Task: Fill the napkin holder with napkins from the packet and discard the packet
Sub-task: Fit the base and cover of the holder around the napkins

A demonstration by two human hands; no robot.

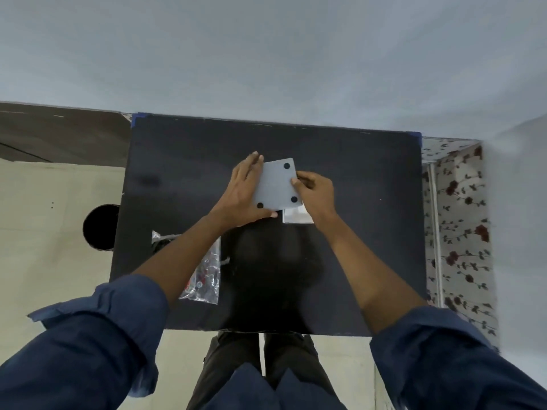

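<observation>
Above the middle of the black tabletop [355,202], both hands hold the grey napkin holder [276,184], its underside with black round feet facing up. The left hand [242,196] has its grip closed on the holder's left edge; the right hand [315,190] pinches its right edge. Just below the holder lies a white napkin stack [297,216]. The clear, emptied packet [204,273] lies well below-left of the holder, under the left forearm.

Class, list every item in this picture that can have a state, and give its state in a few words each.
Napkin holder: turned underside up, round black feet showing, held over the table.
Left hand: gripping the holder's left edge.
Right hand: gripping the holder's right edge.
Plastic packet: lying flat on the table, crumpled; contents unclear.
Black bin: on the floor, open-topped.
</observation>
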